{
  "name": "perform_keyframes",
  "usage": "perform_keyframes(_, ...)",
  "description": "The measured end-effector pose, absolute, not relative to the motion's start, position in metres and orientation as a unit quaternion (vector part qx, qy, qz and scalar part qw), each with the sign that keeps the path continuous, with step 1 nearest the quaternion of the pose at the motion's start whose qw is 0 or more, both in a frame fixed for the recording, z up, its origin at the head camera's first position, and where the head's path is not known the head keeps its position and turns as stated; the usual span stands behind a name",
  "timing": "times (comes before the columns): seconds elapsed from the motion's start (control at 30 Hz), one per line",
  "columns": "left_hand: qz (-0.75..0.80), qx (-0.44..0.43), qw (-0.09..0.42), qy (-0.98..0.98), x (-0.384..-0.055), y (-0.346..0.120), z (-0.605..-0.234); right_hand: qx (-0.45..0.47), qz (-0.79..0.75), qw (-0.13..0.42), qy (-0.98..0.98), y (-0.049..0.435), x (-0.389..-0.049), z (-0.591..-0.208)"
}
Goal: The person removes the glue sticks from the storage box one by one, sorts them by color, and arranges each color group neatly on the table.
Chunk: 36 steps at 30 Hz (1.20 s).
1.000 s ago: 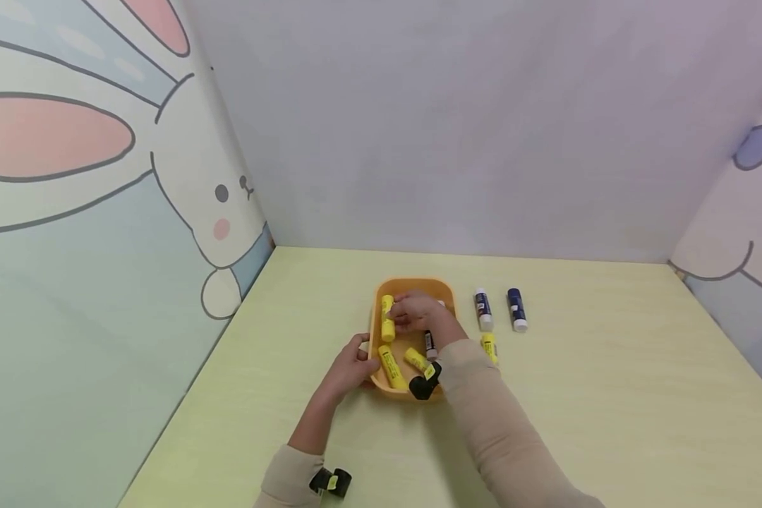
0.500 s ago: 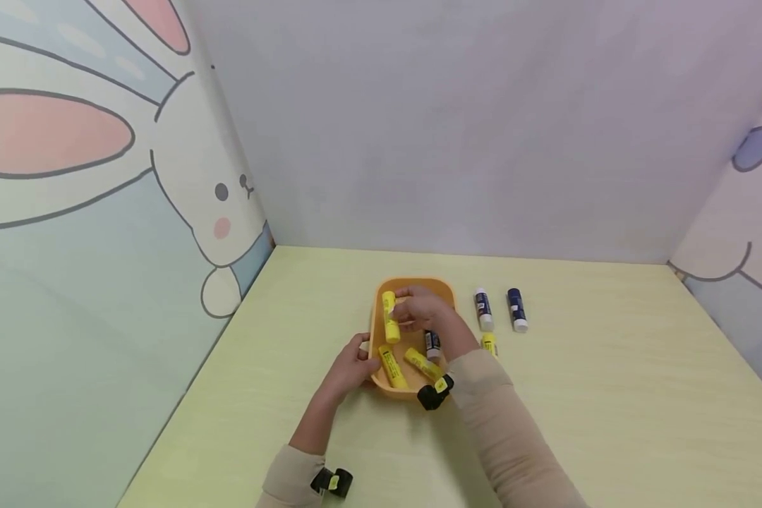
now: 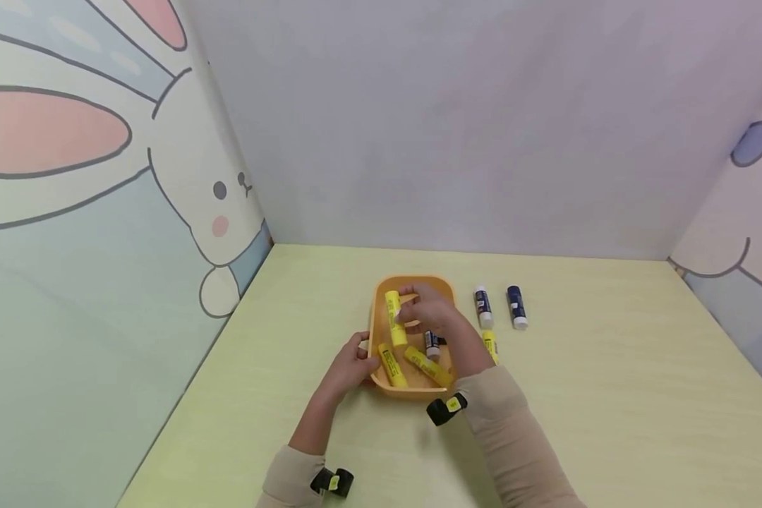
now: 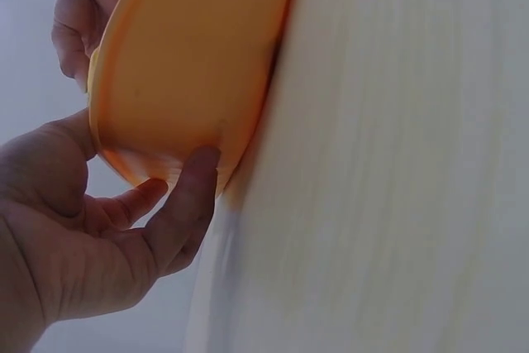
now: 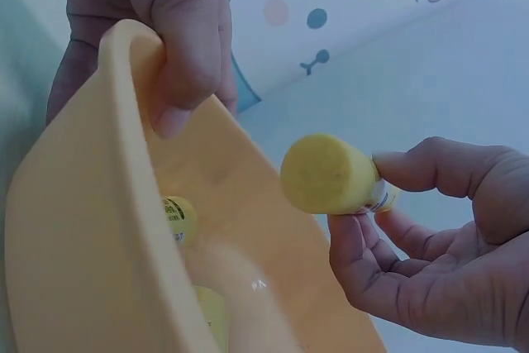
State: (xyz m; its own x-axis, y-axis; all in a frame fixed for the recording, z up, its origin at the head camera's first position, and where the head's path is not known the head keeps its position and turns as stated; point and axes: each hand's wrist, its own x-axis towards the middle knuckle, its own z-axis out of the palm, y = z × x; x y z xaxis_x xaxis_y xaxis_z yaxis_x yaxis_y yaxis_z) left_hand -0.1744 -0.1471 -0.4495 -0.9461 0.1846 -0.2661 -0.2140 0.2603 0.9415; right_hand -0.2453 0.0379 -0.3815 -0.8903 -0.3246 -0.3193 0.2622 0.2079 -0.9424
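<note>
An orange plastic bin point(image 3: 413, 395) stands on the table. At its left side my left hand point(image 3: 346, 367) grips the rim, with the thumb point(image 5: 186, 80) over the inside and the other fingers against the outer wall. Above the bin's floor my right hand point(image 3: 430, 308) pinches a yellow glue stick point(image 3: 395, 319) between thumb and fingers; in the right wrist view the glue stick point(image 5: 322, 175) shows its end cap. Lying in the bin are two more yellow glue sticks, one at the left point(image 3: 392, 367) and one slanting point(image 3: 428, 367), plus a dark blue and white glue stick point(image 3: 432, 344).
Right of the bin lie two blue and white glue sticks point(image 3: 484, 307) point(image 3: 517, 307) and a yellow glue stick point(image 3: 490, 346), partly behind my right sleeve. A grey wall point(image 3: 457, 141) rises behind the table, with a rabbit-printed wall point(image 3: 184, 176) at the left.
My right hand has shifted slightly right with the yellow glue stick, and its forearm has swung right, uncovering more of the sticks in the bin. My left hand has stayed at the rim.
</note>
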Motion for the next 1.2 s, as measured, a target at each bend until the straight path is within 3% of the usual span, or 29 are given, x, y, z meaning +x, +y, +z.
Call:
perform_keyframes(0.6,0.602,-0.018,0.163,0.782,-0.175,-0.144,-0.447,-0.022,-0.649,0.199,0.734,0.055,-0.214,-0.378)
perform_keyframes(1.2,0.603,-0.013,0.157,0.782,-0.175,-0.144,-0.448,-0.046,-0.662,0.175,0.728,0.088,-0.204,-0.389)
